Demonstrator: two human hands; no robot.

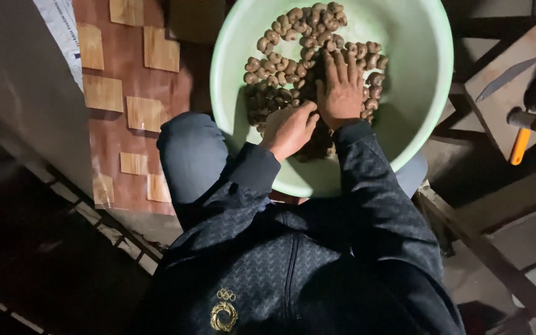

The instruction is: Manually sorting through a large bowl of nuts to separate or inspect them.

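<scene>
A pale green plastic basin (pixel 426 68) rests on my lap, holding a heap of brown kidney-shaped nuts (pixel 283 65). My right hand (pixel 342 90) lies flat on the heap with fingers spread, palm down among the nuts. My left hand (pixel 290 127) is curled at the near side of the heap, fingers bent in around some nuts; whether it grips any is hard to tell. Both arms wear dark patterned sleeves.
A metal cutting bench (pixel 516 74) with a blade (pixel 504 79) and an orange-handled lever (pixel 520 146) stands at the right. The floor at left has a brown and tan tile pattern (pixel 125 93). A pale wall or panel (pixel 26 87) rises at far left.
</scene>
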